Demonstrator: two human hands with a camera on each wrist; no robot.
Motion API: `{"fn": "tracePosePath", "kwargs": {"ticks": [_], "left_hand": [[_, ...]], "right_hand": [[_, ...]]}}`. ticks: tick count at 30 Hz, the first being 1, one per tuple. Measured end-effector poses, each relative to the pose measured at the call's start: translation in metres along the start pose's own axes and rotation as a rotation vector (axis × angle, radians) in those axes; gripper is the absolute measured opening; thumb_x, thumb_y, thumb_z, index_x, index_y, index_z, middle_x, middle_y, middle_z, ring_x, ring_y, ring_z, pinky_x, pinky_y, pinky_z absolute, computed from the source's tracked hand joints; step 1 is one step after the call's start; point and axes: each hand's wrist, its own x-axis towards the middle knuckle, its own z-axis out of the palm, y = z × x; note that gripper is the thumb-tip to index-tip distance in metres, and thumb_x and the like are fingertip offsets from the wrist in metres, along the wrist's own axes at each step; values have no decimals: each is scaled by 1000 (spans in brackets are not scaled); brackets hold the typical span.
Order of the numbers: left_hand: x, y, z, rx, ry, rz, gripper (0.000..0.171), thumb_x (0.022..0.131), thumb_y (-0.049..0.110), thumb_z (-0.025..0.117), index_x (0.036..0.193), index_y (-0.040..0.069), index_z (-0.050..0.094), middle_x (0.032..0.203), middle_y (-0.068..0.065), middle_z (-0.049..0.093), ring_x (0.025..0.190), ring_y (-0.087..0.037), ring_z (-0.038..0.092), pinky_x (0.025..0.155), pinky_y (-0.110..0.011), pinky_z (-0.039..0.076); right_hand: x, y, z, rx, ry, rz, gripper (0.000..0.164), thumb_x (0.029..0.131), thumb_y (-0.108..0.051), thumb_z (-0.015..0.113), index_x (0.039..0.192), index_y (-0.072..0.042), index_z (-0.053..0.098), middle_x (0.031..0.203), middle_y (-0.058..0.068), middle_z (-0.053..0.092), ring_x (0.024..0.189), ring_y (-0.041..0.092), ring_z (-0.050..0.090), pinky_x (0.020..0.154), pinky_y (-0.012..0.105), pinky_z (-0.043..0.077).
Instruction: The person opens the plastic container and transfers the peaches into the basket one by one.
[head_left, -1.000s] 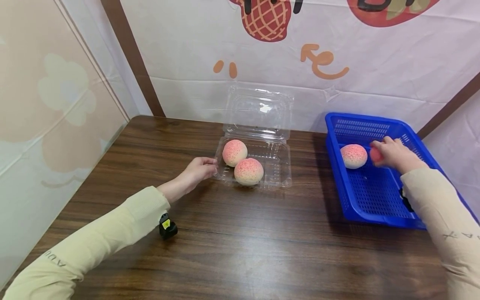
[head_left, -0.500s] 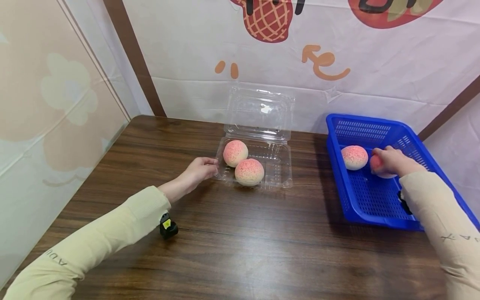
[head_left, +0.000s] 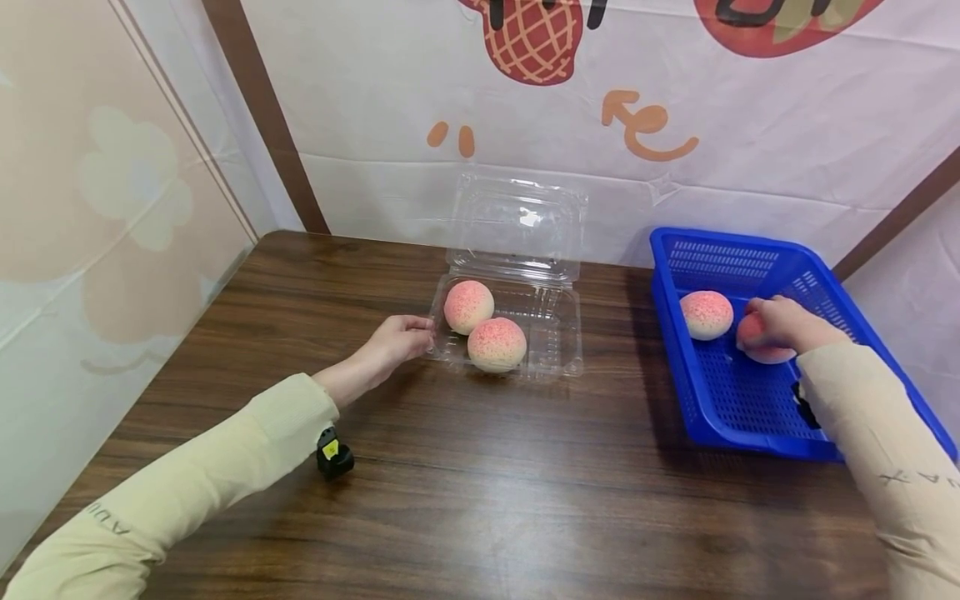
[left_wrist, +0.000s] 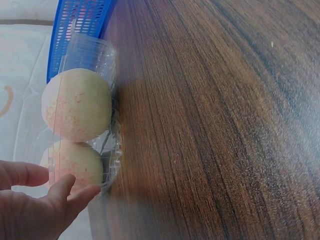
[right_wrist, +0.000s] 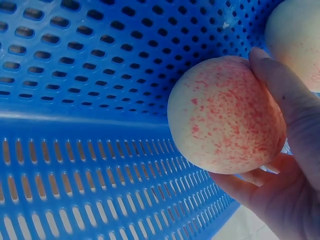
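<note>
In the head view, a hinged clear plastic clamshell box [head_left: 551, 321] stands with its lid raised. It holds two pink-and-cream peaches [head_left: 497, 345], side by side in its left half. My left hand [head_left: 392, 343] pinches the box's left rim; in the left wrist view the thumb and fingertips [left_wrist: 65, 187] lie on either side of the clear wall. Inside the blue basket [head_left: 697, 421], my right hand [head_left: 791, 323] grips a peach [right_wrist: 225, 115], thumb on one side and fingers on the other. Another peach [head_left: 707, 315] sits to its left in the basket.
A dark wood-grain table [head_left: 487, 500] carries the box and basket. Behind it hangs a printed white cloth [head_left: 360, 100], close to the raised lid and the basket's back. Slotted basket walls surround the right hand. A small black device [head_left: 333, 457] is strapped under the left cuff.
The right hand has turned and shifted slightly, lower in the view, round the peach, more of which now shows. The left hand and the box stay in place.
</note>
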Motion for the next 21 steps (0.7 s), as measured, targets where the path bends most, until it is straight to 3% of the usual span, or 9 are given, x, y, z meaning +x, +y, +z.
{"fn": "tracePosePath", "kwargs": {"ticks": [7,15,21], "left_hand": [[0,0,0,-8,-6,4,45,89,-3,39,131,-19,30,132,-33,38,123,-36,38,103,-36,35],[-2,2,1,-4,-7,5,45,90,-2,40,131,-18,30,132,-31,38,122,-34,38,103,-36,35],[10,-12,-8,-32,-41,57,47,89,3,48,129,-17,35,125,-28,47,115,-27,48,97,-32,42]], "right_hand": [[-2,1,-9,-10,8,20,58,72,-27,73,105,14,51,90,33,56,91,51,48,78,60,41],[-6,-1,-19,-22,6,27,56,75,-26,70,106,17,49,95,36,55,95,55,46,83,62,38],[-6,-5,-25,-24,1,8,56,78,-25,69,106,18,48,97,37,54,96,54,46,83,62,38]]}}
